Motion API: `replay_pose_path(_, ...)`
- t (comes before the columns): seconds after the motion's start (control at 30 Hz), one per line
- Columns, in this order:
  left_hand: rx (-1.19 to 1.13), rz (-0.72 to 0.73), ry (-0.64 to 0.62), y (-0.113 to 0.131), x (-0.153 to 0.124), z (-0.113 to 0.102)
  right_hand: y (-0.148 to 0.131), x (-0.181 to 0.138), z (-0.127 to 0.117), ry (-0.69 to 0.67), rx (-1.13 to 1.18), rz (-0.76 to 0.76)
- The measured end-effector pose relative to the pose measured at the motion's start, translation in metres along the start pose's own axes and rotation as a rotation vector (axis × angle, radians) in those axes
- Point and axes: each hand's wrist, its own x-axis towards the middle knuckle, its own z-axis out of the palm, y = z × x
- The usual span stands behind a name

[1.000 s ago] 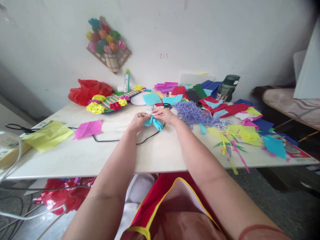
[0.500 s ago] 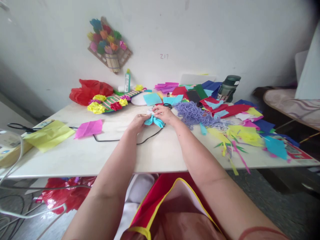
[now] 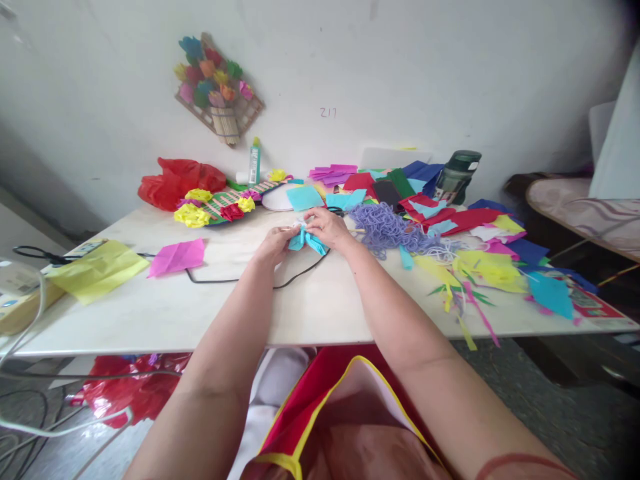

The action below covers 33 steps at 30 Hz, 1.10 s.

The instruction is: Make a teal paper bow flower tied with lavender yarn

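Observation:
Both of my hands meet over the middle of the table, closed on one piece of light blue crepe paper (image 3: 314, 244) that is gathered and folded. My left hand (image 3: 277, 244) pinches its left side, fingertips at the bunched top. On the other side my right hand (image 3: 326, 228) grips the upper right part with thumb and fingers. A thin pale stick shows beside the right hand. Behind the hands lie black-handled scissors (image 3: 336, 211), partly hidden, and a light blue paper square (image 3: 305, 198). A black cord (image 3: 215, 281) runs over the table under the paper.
Purple yarn (image 3: 383, 227) lies heaped to the right, among scattered paper pieces and a dark bottle (image 3: 459, 175). At left are a pink sheet (image 3: 177, 258), a yellow sheet (image 3: 103, 270) and a power strip (image 3: 20, 313). A flower-decorated green panel (image 3: 220, 205) stands behind.
My hands stay in almost the same place on the light blue paper. The right fingers have shifted slightly, and a thin stick now shows to the right of that hand.

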Motion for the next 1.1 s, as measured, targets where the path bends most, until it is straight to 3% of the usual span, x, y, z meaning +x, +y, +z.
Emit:
replay_pose_path(0.17,0.078,0.044,0.002,-0.002,0.003,-0.005,0.002,-0.003,-0.006,-0.037,-0.024,0.073)
replay_pose_path(0.57,0.066,0.064,-0.009,0.001,0.000,-0.002,0.014,-0.006,-0.005,-0.093,0.055,0.057)
replay_pose_path(1.1,0.038,0.095,-0.019,0.001,0.000,-0.003,0.010,-0.004,-0.004,-0.033,-0.005,0.018)
